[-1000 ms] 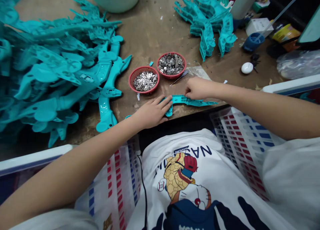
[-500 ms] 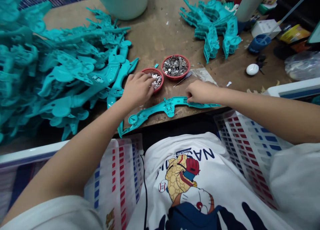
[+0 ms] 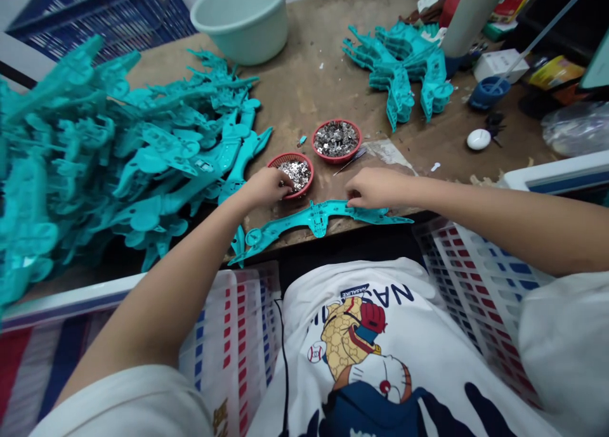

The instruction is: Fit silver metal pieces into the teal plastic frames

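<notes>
A curved teal plastic part [image 3: 318, 220] lies along the table's front edge. My right hand [image 3: 373, 188] is closed over the right half of this part; what its fingertips pinch is hidden. At the left rim of a small red basket [image 3: 311, 180] of shiny metal pieces [image 3: 297, 174] is my left hand [image 3: 267, 187], its fingers bent together over the pieces, and what they hold is too small to make out. Just behind, a second red basket [image 3: 360, 132] holds darker metal pieces [image 3: 336, 138]. A thin tool [image 3: 351, 162] rests beside it.
Teal parts are heaped in a large pile [image 3: 157, 151] on the left, with more stacked [image 3: 404, 66] at the back right. A pale green basin [image 3: 242, 25] stands behind. On the right are a blue cup [image 3: 489, 94] and a white oval object [image 3: 478, 139].
My left hand has drawn back from over the near basket to its left rim, and its fingers have bent inward. My right hand stays on the teal part. The camera view has shifted.
</notes>
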### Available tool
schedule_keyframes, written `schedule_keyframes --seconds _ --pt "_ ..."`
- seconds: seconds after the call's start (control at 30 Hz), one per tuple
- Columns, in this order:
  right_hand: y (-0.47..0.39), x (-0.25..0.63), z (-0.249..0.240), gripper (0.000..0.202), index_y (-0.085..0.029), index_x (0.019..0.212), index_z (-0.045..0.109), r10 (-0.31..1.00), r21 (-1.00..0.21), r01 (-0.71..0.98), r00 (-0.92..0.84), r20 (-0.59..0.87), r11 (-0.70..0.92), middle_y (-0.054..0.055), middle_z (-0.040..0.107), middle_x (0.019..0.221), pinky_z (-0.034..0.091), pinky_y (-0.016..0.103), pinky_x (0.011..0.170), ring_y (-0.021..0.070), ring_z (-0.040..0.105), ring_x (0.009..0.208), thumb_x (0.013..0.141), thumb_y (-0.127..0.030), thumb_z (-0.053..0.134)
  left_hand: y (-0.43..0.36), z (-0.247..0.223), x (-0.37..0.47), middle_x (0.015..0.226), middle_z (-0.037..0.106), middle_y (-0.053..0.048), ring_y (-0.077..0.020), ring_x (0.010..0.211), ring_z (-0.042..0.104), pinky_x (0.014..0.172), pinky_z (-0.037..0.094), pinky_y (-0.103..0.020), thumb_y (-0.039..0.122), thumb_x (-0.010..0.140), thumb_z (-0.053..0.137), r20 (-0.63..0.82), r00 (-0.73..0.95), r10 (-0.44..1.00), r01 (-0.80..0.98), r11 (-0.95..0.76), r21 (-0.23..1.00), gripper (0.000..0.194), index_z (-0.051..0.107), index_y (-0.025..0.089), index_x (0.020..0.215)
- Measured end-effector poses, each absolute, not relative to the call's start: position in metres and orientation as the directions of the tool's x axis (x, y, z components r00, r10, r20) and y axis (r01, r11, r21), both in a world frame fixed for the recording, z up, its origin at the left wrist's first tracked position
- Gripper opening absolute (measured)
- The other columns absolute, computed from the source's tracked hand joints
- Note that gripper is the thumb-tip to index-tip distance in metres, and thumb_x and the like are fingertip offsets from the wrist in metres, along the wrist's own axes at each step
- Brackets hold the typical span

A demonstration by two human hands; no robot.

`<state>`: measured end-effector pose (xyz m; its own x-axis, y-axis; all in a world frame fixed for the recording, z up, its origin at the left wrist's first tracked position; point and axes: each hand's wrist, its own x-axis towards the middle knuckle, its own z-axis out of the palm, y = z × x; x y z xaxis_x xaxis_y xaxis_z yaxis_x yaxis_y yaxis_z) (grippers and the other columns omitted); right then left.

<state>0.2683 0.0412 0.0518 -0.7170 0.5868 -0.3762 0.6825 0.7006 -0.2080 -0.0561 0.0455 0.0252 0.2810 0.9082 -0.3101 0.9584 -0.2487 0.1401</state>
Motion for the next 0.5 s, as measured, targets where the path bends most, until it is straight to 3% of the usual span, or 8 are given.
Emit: schedule_keyframes --seconds 0.13,0.27,0.37,0.5 --pt "0.041 0.268 0.055 0.027 -0.019 0.134 0.089 0.564 -0.175 0.685 -0.696 -0.444 0.708 0.012 0.088 0.127 0.040 0.036 0.073 0.0303 0.080 0.109 0.117 -0.037 0.078 0.050 0.019 -0.060 0.123 0.090 -0.012 -0.0311 0.117 0.082 0.108 0.061 -0.038 0.029 0.099 0.067 -0.270 0.273 0.923 0.956 -0.230 0.181 0.033 0.093 0.018 0.116" --pt "0.046 0.269 0.046 0.024 -0.018 0.130 0.090 0.543 -0.203 0.668 -0.715 -0.439 0.716 0.013 0.088 0.122 0.038 0.037 0.070 0.0318 0.080 0.105 0.114 -0.034 0.080 0.053 0.014 -0.060 0.127 0.087 -0.017 -0.0343 0.121 0.080 0.114 0.061 -0.046 0.031 0.098 0.069 -0.074 0.212 0.974 0.925 -0.176 0.337 0.031 0.091 0.014 0.112" --pt "0.053 0.269 0.035 0.017 -0.016 0.121 0.090 0.579 -0.314 0.628 -0.778 -0.244 0.712 0.013 0.088 0.114 0.044 0.036 0.076 0.0309 0.079 0.102 0.112 -0.024 0.077 0.047 0.020 -0.053 0.111 0.088 -0.014 -0.0298 0.104 0.080 0.104 0.064 -0.043 0.037 0.096 0.076 0.015 0.103 0.995 0.794 -0.091 0.600 0.027 0.089 0.015 0.105" --pt "0.056 0.266 0.025 0.024 -0.014 0.129 0.086 0.653 -0.591 0.442 -0.731 0.199 0.675 0.011 0.087 0.114 0.055 0.034 0.090 0.0265 0.078 0.099 0.110 -0.015 0.070 0.026 0.031 -0.026 0.100 0.087 -0.010 -0.0246 0.095 0.079 0.093 0.066 -0.036 0.049 0.090 0.088 0.023 0.055 0.998 0.491 -0.048 0.870 0.033 0.087 0.017 0.099"
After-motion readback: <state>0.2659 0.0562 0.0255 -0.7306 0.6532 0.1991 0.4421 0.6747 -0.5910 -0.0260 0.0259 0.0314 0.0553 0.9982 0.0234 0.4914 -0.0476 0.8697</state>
